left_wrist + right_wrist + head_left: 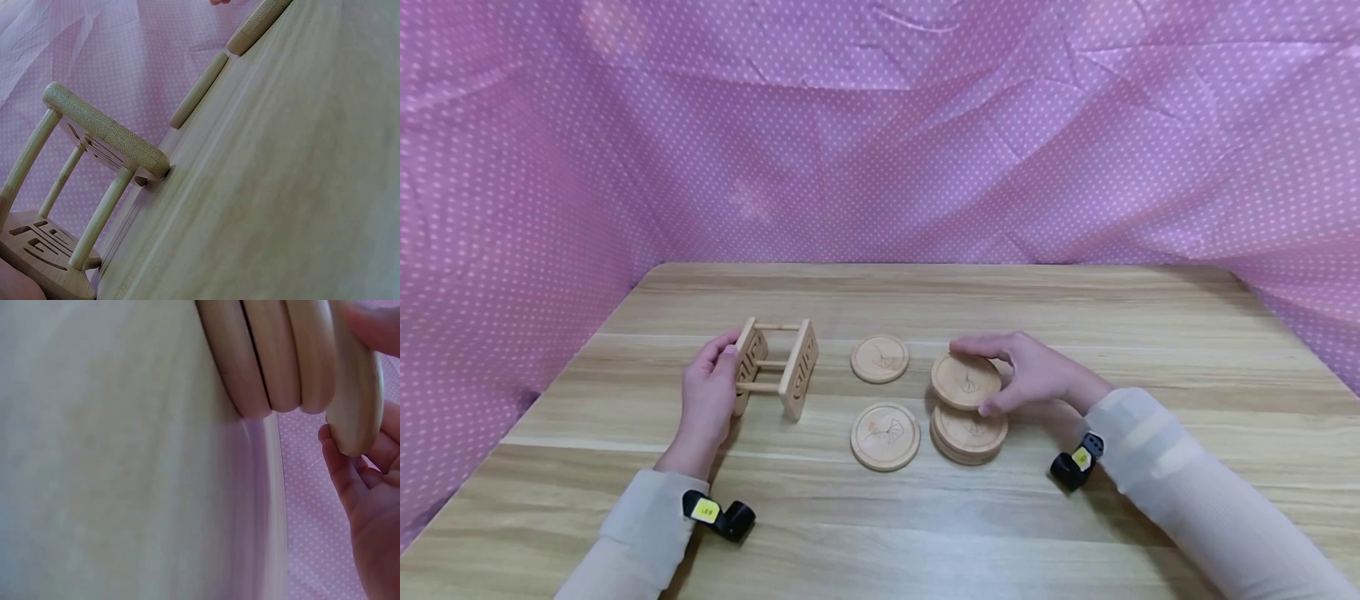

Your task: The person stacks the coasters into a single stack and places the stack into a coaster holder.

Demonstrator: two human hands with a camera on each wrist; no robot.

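Note:
In the head view my left hand [707, 396] holds the left end panel of a small wooden coaster rack [801, 371], two carved panels joined by round rods. A bit of that hand [17, 284] shows beside the rack [103, 125] in the left wrist view. My right hand [1037, 371] pinches a round wooden coaster [964, 379], engraved with a leaf, by its edge. It hangs over the far part of a coaster stack [970, 432]. In the right wrist view three stacked coasters [269, 356] stand beside the held coaster [357, 394], which tilts slightly away from them.
Between the rack and the stack, two single coasters lie flat, a far coaster [880, 359] and a near coaster [885, 436]. All rest on a wood-grain table [850, 533]. A pink dotted cloth [880, 167] hangs behind the table and along its sides.

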